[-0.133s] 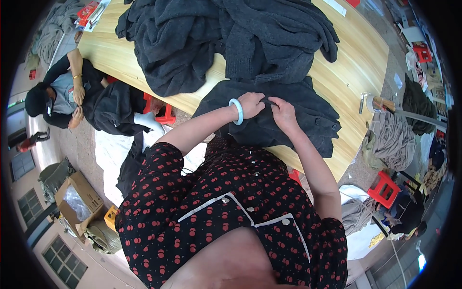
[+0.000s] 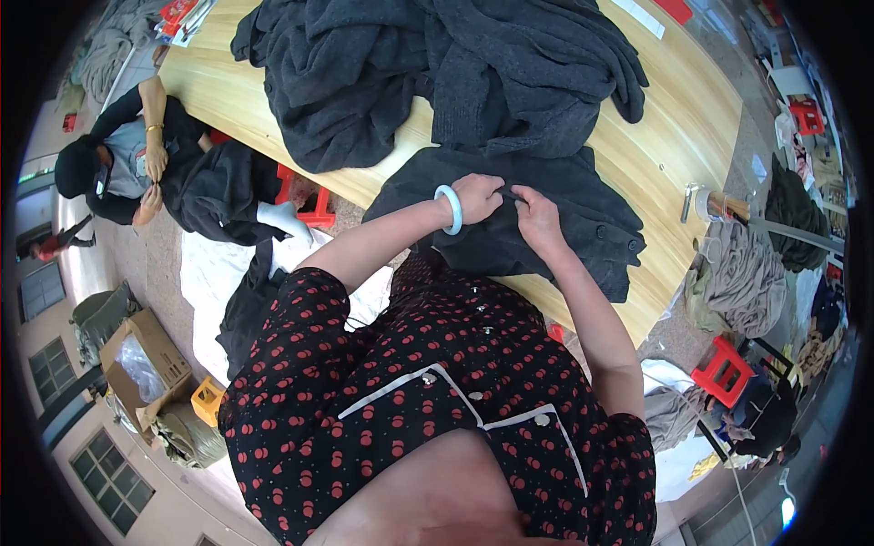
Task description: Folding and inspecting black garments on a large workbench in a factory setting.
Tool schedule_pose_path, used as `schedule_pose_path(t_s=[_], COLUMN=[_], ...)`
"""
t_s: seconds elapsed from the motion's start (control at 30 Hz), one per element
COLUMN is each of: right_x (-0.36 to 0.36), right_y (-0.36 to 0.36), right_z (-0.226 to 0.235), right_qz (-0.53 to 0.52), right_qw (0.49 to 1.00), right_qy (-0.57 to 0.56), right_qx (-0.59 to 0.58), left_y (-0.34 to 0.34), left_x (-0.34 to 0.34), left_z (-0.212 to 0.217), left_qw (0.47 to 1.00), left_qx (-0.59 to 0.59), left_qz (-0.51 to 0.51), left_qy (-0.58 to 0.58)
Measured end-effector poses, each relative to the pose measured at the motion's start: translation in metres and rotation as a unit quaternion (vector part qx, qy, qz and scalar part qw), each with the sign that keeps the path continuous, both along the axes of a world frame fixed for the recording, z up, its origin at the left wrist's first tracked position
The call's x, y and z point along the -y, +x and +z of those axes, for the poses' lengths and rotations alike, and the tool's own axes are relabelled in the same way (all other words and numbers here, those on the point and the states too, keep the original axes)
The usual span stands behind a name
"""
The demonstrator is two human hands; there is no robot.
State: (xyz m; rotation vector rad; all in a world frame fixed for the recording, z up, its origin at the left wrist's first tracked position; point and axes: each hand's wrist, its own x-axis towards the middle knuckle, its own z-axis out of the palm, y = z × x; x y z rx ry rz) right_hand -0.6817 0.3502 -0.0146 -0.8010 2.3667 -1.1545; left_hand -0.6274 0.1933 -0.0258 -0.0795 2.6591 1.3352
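Observation:
A dark grey knitted garment [image 2: 583, 223] with buttons lies at the near edge of a long wooden table [image 2: 674, 118]. My left hand [image 2: 478, 197], with a pale blue bangle on the wrist, pinches a fold of this garment. My right hand [image 2: 535, 218] grips the same fold right beside it, the two hands almost touching. A large heap of dark grey garments [image 2: 437, 64] covers the table beyond them.
A person in dark clothes [image 2: 127, 164] sits at the left holding a dark garment. Red stools [image 2: 728, 369] stand by the table. A cardboard box [image 2: 146, 359] lies on the floor at lower left. Grey fabric piles [image 2: 742, 282] hang at the right.

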Motion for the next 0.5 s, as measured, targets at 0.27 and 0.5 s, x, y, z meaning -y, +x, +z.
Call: schedule_pose_path(t_s=[0.27,0.5], right_x=[-0.016,-0.029], right_y=[0.000,-0.008], right_z=[0.023,0.033], right_qz=[0.069,0.220], right_qw=[0.994,0.966], right_qy=[-0.014,0.035], right_qx=[0.086,0.133], left_y=[0.015,0.032], left_x=[0.002,-0.009], left_z=[0.016,0.041], left_qw=[0.985,0.988], left_qx=[0.049,0.118], left_qz=[-0.118,-0.048], left_qy=[0.116,0.091])
